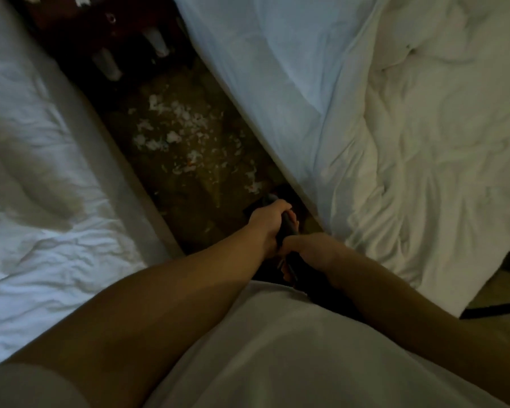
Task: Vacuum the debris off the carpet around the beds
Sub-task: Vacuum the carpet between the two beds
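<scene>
Hands, left (267,223) and right (309,248), around vacuum handle (289,226).

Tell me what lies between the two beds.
Head view: carpet strewn with white debris; nearer, the left hand and right hand grip the dark vacuum handle.

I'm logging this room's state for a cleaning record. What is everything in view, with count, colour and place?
left white-sheeted bed: one, white, left of the aisle
right white-sheeted bed: one, white, right of the aisle
olive-brown carpet: one strip, between the beds
torn scraps of debris: many, white, on the carpet mid-aisle
dark wooden furniture: one, dark brown, at the aisle's far end
pale cylindrical items: two, whitish, by that furniture; kind unclear
dark vacuum handle: one, black, in both hands
black cord: one, floor, lower right
white shirt: one, bottom centre
left hand: fingers round the handle
right hand: grips the handle, nearer the body
</scene>
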The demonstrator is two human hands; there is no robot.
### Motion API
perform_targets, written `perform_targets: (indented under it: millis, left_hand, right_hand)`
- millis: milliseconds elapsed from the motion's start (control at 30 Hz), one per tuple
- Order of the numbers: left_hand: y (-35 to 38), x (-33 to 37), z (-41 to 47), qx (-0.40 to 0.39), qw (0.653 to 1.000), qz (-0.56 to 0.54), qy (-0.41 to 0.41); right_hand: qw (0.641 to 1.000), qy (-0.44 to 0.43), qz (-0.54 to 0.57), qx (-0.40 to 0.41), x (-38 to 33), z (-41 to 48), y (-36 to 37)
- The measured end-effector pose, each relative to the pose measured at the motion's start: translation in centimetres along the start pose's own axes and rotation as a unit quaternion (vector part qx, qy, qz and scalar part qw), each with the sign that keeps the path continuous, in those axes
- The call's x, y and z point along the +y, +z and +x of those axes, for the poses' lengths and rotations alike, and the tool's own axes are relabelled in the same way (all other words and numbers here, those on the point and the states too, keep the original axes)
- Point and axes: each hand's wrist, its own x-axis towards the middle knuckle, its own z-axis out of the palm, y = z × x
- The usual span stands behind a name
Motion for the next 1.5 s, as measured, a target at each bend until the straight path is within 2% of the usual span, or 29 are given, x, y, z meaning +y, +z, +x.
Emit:
perform_targets:
  millis: [200, 333, 567, 800, 1000, 1233, 1500]
  left_hand:
    - [-0.2, 5.1, 2.0, 0.008, 1.000, 0.018, -0.002]
    - [-2.6, 10.7, 4.4, 0.019, 0.999, 0.026, 0.008]
    - [-11.2, 25.1, 8.9, 0.012, 0.997, 0.072, 0.005]
    - [-18.3, 39.6, 9.6, 0.030, 0.993, 0.115, 0.023]
    - [-23.5, 49.4, 10.6, 0.050, 0.997, 0.055, 0.035]
    - [-26.2, 54.2, 11.9, 0.056, 0.995, 0.038, 0.067]
    - [-24.9, 51.5, 13.8, 0.032, 0.990, 0.131, 0.042]
  right_hand:
    - [1.000, -0.004, 0.003, -0.012, -4.8, 1.9, 0.0]
    - [1.000, 0.003, 0.013, -0.018, -10.4, 4.4, 2.3]
    - [0.997, 0.027, 0.068, -0.019, -23.8, 9.3, 11.7]
    - [0.991, 0.036, 0.120, -0.042, -36.3, 12.5, 20.9]
    - [0.987, 0.017, 0.129, -0.096, -45.3, 15.3, 26.6]
    - [0.987, 0.021, 0.132, -0.091, -49.6, 18.4, 29.7]
    - [0.990, 0.021, 0.125, -0.056, -46.7, 18.0, 27.5]
